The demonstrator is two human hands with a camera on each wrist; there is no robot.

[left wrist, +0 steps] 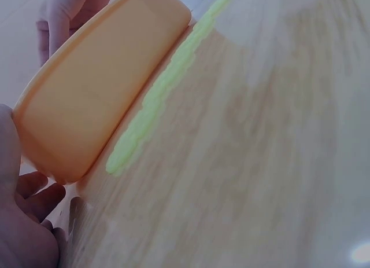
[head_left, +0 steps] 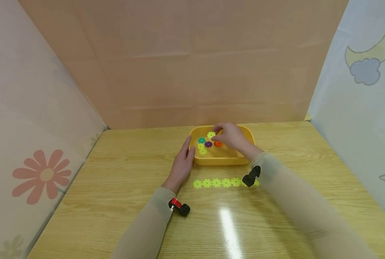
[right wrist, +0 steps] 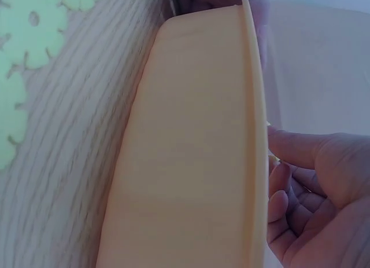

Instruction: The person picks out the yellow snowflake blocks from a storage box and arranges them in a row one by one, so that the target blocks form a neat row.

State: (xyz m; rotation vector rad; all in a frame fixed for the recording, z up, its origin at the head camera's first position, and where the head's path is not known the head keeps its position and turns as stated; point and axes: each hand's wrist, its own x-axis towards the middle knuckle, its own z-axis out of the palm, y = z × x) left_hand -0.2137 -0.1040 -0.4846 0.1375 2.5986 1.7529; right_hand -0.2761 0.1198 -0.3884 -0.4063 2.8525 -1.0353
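A yellow plastic tray point(head_left: 221, 161) sits toward the far side of the table, with a few flower-shaped discs inside: green point(head_left: 201, 140), purple point(head_left: 208, 144), orange point(head_left: 218, 144) and yellow-green point(head_left: 203, 151). Over it, my right hand point(head_left: 232, 136) pinches a yellow-green flower disc point(head_left: 211, 135) between thumb and fingers; only a sliver of yellow shows at the fingertips in the right wrist view. My left hand point(head_left: 182, 163) rests against the tray's left end, fingers extended along the rim. In the left wrist view the tray's wall point(left wrist: 98, 88) hides its contents.
Nearer me than the tray, a straight row of several yellow-green flower discs point(head_left: 216, 183) lies on the wooden table point(head_left: 131, 180), its right end partly covered by my right wrist. A brown panel point(head_left: 192, 72) stands behind, and patterned walls flank both sides.
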